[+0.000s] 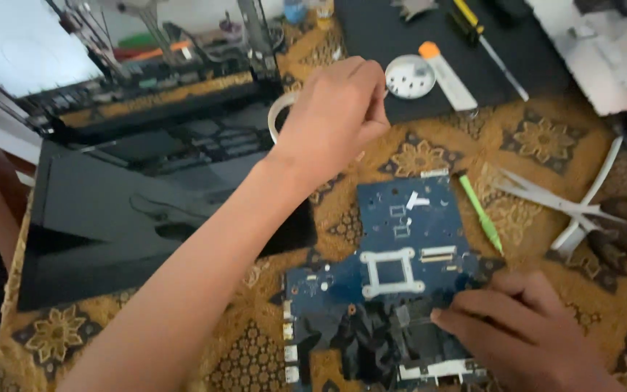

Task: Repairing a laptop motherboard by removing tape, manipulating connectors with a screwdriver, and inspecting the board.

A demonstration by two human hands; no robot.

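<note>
**Steadying the board while reaching for tape**

The right hand (506, 327) presses flat, fingers spread, on the blue laptop circuit board (400, 247) lying mid-counter (546, 145). The left hand (335, 116), fingers curled, reaches the white tape roll (279, 116); its grip is hidden. Best keep pressure on bare board edges.

The right hand (524, 330) presses its fingers on the lower right part of the blue circuit board (400, 239), which lies on the patterned bench (429, 156). The left hand (332, 116) is closed above a white tape roll (279, 116). Scissors (582, 210) lie near the right edge.
</note>
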